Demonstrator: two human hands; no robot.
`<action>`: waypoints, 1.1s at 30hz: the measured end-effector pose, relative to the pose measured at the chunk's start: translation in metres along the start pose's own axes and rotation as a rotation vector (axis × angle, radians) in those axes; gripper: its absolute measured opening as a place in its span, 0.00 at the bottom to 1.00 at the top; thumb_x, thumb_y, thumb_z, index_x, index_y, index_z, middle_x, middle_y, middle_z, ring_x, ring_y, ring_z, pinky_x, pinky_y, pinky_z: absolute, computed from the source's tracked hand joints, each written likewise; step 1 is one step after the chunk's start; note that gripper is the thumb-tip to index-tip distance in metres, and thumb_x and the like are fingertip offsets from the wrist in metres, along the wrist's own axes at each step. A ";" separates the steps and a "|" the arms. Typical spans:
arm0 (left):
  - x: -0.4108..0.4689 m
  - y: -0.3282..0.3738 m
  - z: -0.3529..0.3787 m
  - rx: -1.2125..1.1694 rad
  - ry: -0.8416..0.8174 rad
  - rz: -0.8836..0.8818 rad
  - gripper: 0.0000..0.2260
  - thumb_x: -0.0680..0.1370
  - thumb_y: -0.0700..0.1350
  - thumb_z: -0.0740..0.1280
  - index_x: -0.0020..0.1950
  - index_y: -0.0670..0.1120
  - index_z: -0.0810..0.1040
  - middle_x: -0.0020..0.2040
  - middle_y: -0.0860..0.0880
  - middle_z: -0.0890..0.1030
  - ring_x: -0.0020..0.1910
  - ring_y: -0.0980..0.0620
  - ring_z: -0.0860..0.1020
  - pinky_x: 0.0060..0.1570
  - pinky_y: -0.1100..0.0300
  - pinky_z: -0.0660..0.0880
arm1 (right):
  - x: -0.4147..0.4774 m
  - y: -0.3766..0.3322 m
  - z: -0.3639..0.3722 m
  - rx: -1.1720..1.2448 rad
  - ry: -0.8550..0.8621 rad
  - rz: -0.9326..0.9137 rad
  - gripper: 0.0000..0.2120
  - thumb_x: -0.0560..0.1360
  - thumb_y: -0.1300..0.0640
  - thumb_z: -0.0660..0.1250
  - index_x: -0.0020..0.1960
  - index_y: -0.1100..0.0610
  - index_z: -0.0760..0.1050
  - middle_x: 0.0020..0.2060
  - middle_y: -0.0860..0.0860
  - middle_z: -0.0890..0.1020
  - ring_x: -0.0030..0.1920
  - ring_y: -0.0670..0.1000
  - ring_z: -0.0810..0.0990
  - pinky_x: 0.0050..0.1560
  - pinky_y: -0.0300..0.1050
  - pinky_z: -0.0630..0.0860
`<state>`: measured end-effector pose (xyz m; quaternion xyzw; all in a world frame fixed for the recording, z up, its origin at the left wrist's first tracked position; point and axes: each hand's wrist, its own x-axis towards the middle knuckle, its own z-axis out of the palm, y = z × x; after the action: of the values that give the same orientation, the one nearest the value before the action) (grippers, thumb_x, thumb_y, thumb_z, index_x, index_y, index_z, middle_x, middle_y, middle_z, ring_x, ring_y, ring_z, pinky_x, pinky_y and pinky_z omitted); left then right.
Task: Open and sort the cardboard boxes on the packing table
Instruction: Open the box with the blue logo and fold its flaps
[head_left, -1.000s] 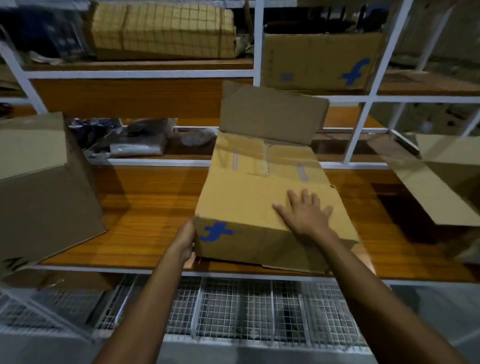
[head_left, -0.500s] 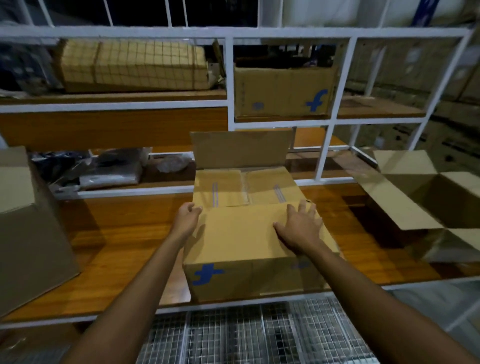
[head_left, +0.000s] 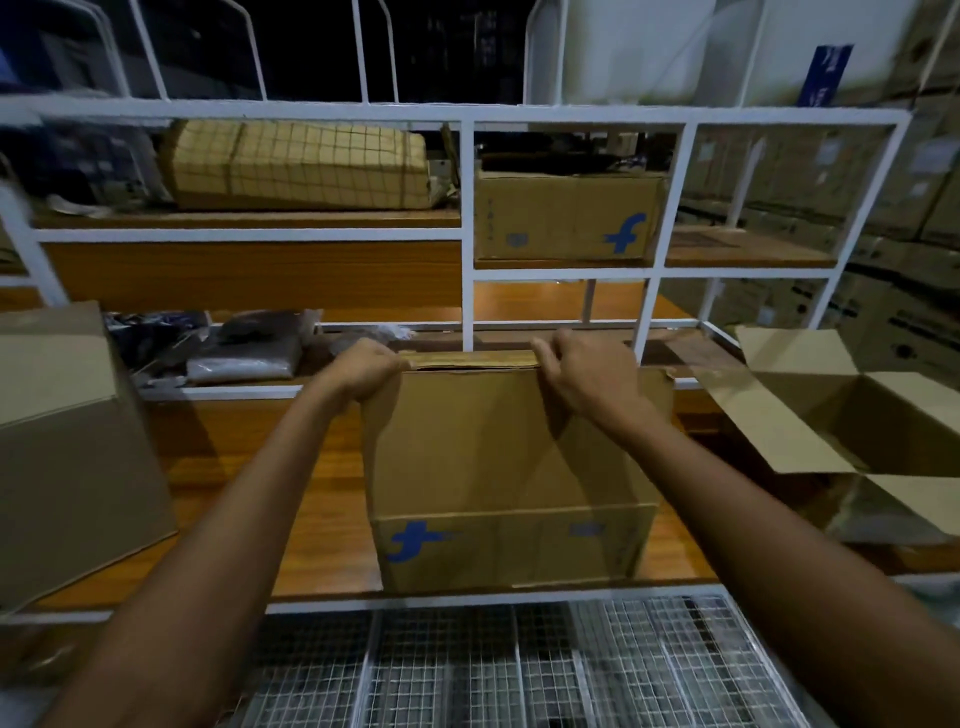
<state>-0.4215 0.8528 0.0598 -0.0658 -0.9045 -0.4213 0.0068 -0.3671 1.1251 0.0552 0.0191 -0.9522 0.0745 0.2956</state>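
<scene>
The middle box is plain brown cardboard with a blue "f" logo on its near side, sitting at the worktop's front edge with its top flaps folded shut. A closed box stands tilted at left. An open box, flaps spread, lies at right.

A white metal rack with wooden shelves rises behind a wooden tabletop in a dim room, a wire mesh tray runs below the front edge, and stacked cartons fill the right wall.
</scene>
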 end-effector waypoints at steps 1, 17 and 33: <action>-0.012 0.012 -0.008 0.114 -0.126 0.010 0.12 0.79 0.49 0.68 0.46 0.41 0.83 0.44 0.44 0.81 0.44 0.48 0.78 0.42 0.55 0.72 | 0.000 0.000 -0.014 0.007 -0.035 0.032 0.22 0.82 0.39 0.54 0.42 0.54 0.75 0.34 0.50 0.78 0.38 0.53 0.80 0.43 0.50 0.79; -0.106 -0.052 0.169 0.806 -0.240 0.087 0.37 0.75 0.66 0.64 0.79 0.53 0.55 0.80 0.45 0.54 0.78 0.41 0.52 0.74 0.39 0.54 | -0.154 0.043 0.064 -0.085 -0.714 -0.131 0.31 0.79 0.34 0.54 0.74 0.52 0.61 0.72 0.57 0.67 0.71 0.61 0.65 0.69 0.66 0.60; 0.047 -0.082 0.139 0.469 -0.155 0.120 0.27 0.80 0.66 0.49 0.71 0.53 0.72 0.71 0.49 0.70 0.72 0.49 0.65 0.69 0.43 0.65 | -0.035 0.037 0.131 0.095 -0.582 0.012 0.22 0.81 0.45 0.59 0.72 0.51 0.69 0.70 0.55 0.71 0.69 0.58 0.68 0.64 0.57 0.73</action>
<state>-0.4723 0.9117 -0.0889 -0.1482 -0.9698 -0.1924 -0.0223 -0.4148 1.1409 -0.0760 0.0479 -0.9925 0.1123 0.0086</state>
